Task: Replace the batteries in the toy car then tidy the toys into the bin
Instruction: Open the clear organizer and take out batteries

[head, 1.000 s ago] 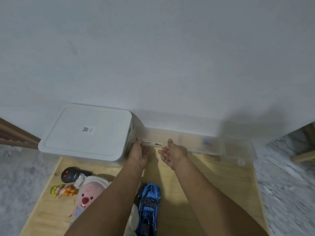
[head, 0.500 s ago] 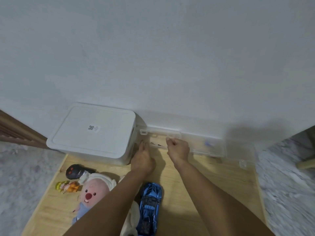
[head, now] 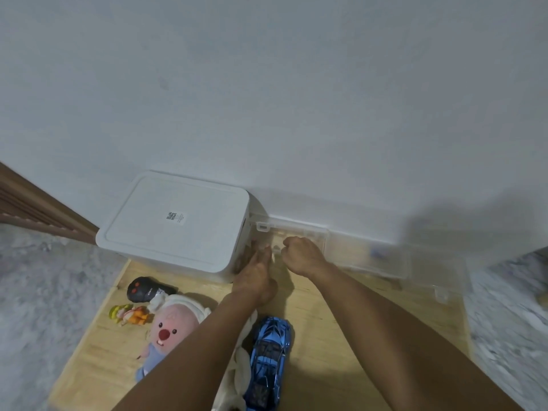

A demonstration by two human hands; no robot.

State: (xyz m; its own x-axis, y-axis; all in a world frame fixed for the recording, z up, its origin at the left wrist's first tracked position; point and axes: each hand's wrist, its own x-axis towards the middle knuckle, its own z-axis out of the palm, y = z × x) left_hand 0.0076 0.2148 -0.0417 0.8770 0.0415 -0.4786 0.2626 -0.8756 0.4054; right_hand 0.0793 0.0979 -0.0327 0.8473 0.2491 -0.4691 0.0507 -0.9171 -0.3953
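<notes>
A shiny blue toy car (head: 269, 360) lies on the wooden board between my forearms. The white bin (head: 178, 223) stands at the back left against the wall with its lid on. Right of it sits a clear plastic box (head: 370, 256), whose left lid (head: 292, 228) is tilted up. My right hand (head: 299, 255) is curled shut at the lid's small front latch. My left hand (head: 255, 277) lies flat beside it with fingers stretched toward the box's front edge and holds nothing. What is inside the box is too blurred to tell.
A pink plush toy (head: 172, 330), a small yellow-orange figure (head: 127, 314) and a black remote control (head: 148, 289) lie at the left of the board (head: 326, 336). Grey marbled floor lies on both sides. A white wall rises right behind the bin and the box.
My right hand has turned from palm-up and open to a closed grip on the clear box's latch, and the lid has risen. My left hand has slid back and flattened.
</notes>
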